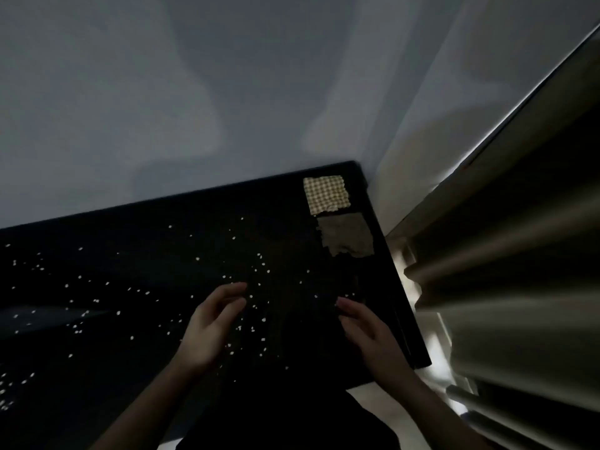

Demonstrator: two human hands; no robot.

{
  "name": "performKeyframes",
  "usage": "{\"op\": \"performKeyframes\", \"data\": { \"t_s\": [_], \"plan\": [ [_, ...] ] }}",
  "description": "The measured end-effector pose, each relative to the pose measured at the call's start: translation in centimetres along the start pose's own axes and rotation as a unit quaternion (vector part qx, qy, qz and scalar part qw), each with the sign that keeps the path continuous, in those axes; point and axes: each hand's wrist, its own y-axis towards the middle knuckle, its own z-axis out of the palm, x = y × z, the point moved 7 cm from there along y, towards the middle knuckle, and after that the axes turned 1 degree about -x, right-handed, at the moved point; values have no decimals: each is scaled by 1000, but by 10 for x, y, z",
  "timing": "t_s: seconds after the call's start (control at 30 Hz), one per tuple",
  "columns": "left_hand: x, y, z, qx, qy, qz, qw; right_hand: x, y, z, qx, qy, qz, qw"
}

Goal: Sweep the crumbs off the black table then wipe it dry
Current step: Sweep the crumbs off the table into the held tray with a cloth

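Observation:
The black table point(162, 228) stands against a pale wall and is strewn with several small white crumbs point(259, 264). At its far right corner lies a yellow checked cloth point(327, 193), and just in front of that a darker brown cloth point(347, 238). My left hand point(212, 323) hovers over the crumbs near the table's front, fingers apart, holding nothing. My right hand point(367, 332) hovers near the table's right edge, fingers loosely spread and empty. The scene is dim.
A pale curtain point(506, 271) hangs in folds close to the table's right edge. A grey wall point(194, 108) runs behind the table. Light floor point(383, 401) shows below the table's front right corner.

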Motion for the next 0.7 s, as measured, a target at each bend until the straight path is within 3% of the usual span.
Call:
{"op": "performKeyframes", "data": {
  "t_s": [0.27, 0.43, 0.57, 0.7],
  "plan": [
    [36, 55, 2, 6, 20, -75, 997, 17, 96, -1, -3, -57, 4, 998],
    [50, 90, 2, -2, 37, -105, 994, 20, 176, -14, -59, -182, -42, 981],
    [43, 102, 5, -16, 33, -107, 994, 20, 235, -24, -100, -387, -92, 912],
    [50, 100, 5, -20, 49, -121, 991, -4, 268, -20, -37, -557, -48, 828]
  ]
}}
